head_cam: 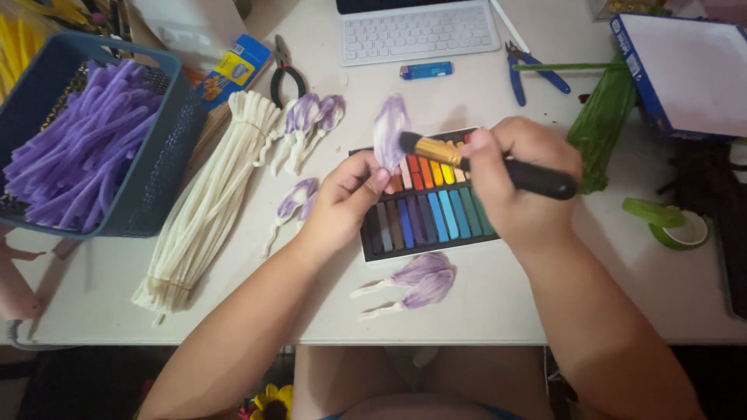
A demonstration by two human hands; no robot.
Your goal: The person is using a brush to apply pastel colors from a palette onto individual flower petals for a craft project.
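Over the pastel tray [436,222] near the worktop's [498,303] middle, left hand [342,206] pinches a petal [391,131] by its base, thumb and fingers closed on it, blade upright. Right hand [517,183] is closed round a black-handled brush [482,163] with a gold ferrule, bristles touching the petal's right edge.

Judgement on doing it well: keep the petal pinched low so the blade stays clear, stroke light from edge toward centre, hold it above the tray so dust drops there.

Petal: fuzzy, teardrop shape, white ground with purple shading, darker at the rim, pale down the middle.

Around it: two finished petals [420,278] lie just in front of the tray toward the near edge, more petals [311,117] sit left of it. White pipe-cleaner bundle [210,194] further left, blue basket [167,148] of purple pipe cleaners at the left edge. Keyboard [419,31], lighter [426,71] and pliers [286,74] along the far edge.
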